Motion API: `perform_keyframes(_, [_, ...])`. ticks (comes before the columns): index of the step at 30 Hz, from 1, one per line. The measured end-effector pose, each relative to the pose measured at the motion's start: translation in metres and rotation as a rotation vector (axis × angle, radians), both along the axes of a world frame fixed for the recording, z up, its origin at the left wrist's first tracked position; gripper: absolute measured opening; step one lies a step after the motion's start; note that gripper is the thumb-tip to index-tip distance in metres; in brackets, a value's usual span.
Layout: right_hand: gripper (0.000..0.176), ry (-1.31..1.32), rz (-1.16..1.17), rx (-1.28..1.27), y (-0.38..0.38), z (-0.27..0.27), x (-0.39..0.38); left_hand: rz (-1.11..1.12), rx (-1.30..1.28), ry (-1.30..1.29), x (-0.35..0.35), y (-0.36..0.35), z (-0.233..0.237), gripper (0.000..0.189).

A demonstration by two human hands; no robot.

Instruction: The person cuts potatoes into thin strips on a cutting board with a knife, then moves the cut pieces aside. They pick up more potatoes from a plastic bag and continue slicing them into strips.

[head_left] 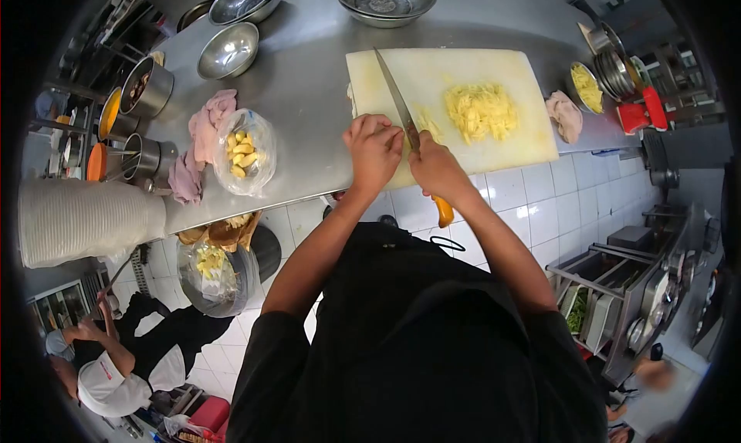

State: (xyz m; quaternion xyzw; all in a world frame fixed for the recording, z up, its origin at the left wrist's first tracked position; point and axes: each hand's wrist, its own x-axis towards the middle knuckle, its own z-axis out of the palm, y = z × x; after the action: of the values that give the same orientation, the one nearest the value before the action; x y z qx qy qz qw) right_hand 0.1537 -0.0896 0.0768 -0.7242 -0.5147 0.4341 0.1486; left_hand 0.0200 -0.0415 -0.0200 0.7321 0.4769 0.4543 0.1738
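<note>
My right hand [438, 167] grips a long knife [397, 92] with a yellow handle, its blade slanting up and left across a white cutting board [502, 69]. My left hand [374, 151] is closed, fingers curled close beside the blade at the board's left part; whatever lies under them is hidden. A few pale yellow slivers [427, 123] lie just right of the blade. Farther right on the board is a pile of thin yellow shreds [481, 113]. Left of the board, a clear plastic bag [262, 161] holds several peeled yellow pieces [241, 151].
Metal bowls [228, 51] stand at the back of the steel table [309, 80]. Pink cloths [565, 116] lie on both sides. At right is a bowl of yellow shreds [587, 88]. Pots [147, 86] and stacked lids [89, 221] stand left. Another person [116, 366] works at lower left.
</note>
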Motion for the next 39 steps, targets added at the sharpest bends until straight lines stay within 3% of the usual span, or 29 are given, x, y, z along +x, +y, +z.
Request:
perform_keyframes(6, [0.034, 0.061, 0.014, 0.027, 0.027, 0.004, 0.011, -0.006, 0.003, 0.014, 0.0, 0.001, -0.002, 0.007])
perform_keyframes(11, [0.032, 0.051, 0.0, -0.054, 0.004, 0.024, 0.003, 0.012, 0.001, 0.005, -0.001, 0.0, -0.001, 0.008])
perform_keyframes(20, [0.031, 0.048, 0.012, 0.053, 0.025, 0.003, 0.004, -0.011, 0.022, 0.023, 0.001, 0.003, -0.004, 0.007])
perform_keyframes(24, [0.032, 0.082, -0.014, -0.032, 0.017, 0.032, 0.0, 0.003, 0.041, -0.002, 0.0, 0.004, -0.004, 0.008])
perform_keyframes(35, [0.034, 0.025, -0.01, 0.024, 0.005, -0.001, -0.004, -0.005, 0.008, 0.009, 0.0, 0.003, 0.0, 0.008])
perform_keyframes(39, [0.034, 0.084, -0.013, 0.031, 0.021, 0.009, 0.0, -0.008, 0.022, 0.033, 0.0, 0.003, -0.001, 0.008])
